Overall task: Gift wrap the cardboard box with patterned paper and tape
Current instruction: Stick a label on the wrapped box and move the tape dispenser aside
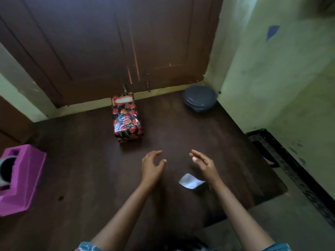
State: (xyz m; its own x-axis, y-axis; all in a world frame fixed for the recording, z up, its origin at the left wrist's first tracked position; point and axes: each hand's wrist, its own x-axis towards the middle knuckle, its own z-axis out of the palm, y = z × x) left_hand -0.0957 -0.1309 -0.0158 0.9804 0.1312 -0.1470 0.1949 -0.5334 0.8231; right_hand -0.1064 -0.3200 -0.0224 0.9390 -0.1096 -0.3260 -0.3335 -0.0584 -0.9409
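The box (126, 119), covered in glossy black paper with red and orange flowers, lies on the dark brown table (76, 160) near its far edge, one end pointing at the door. My left hand (152, 163) hovers just in front of the box, fingers relaxed and spread, holding nothing. My right hand (204, 164) is level with it to the right, palm turned inward, fingers straight, also holding nothing. A small white scrap of paper (190, 181) lies on the table beside my right wrist. A pink tape dispenser (23, 176) stands at the table's left edge.
A grey lidded round container (199, 98) sits in the far right corner of the table. A brown wooden door (108, 42) stands behind the table and a pale green wall (281, 78) runs along the right. A black metal frame (275, 151) lies beside the table's right edge.
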